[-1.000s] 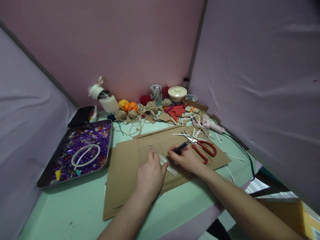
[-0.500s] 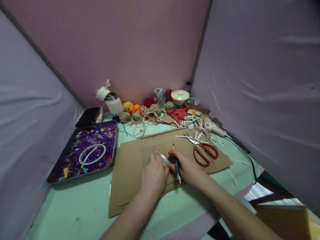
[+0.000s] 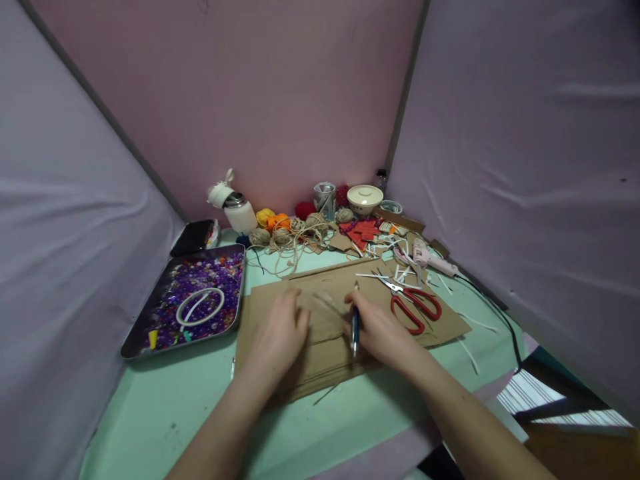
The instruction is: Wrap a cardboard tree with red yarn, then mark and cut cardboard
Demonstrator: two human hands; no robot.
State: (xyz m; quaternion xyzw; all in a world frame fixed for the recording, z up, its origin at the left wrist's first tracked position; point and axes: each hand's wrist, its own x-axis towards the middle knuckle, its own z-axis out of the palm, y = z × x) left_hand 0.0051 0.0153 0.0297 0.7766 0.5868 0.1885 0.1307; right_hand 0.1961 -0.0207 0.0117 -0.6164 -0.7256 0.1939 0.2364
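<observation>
Between the fingers of my right hand (image 3: 377,327) is a dark blue pen (image 3: 355,333), its point facing away from me. A clear ruler (image 3: 327,303), smeared by motion, slants from my right fingertips toward the left; whether those fingers also grip it, I cannot tell. My left hand (image 3: 281,333) is over the brown cardboard (image 3: 320,343), thumb and fingers apart, with nothing seen in it. Pencil-like lines run across the cardboard near its front edge. Red-handled scissors (image 3: 415,307) lie on the cardboard, right of my right hand.
At left stands a metal tray (image 3: 243,280) of purple beads with a white ring (image 3: 200,307). Yarn balls (image 3: 280,227), a white bottle (image 3: 240,213) and a lidded bowl (image 3: 365,199) line the back. A corded glue gun (image 3: 433,259) lies right, near paper strips and cardboard scraps.
My left hand has come off the ruler and moved left. The ruler has shifted and blurred near my right hand, which still holds the pen. The view has turned slightly left.
</observation>
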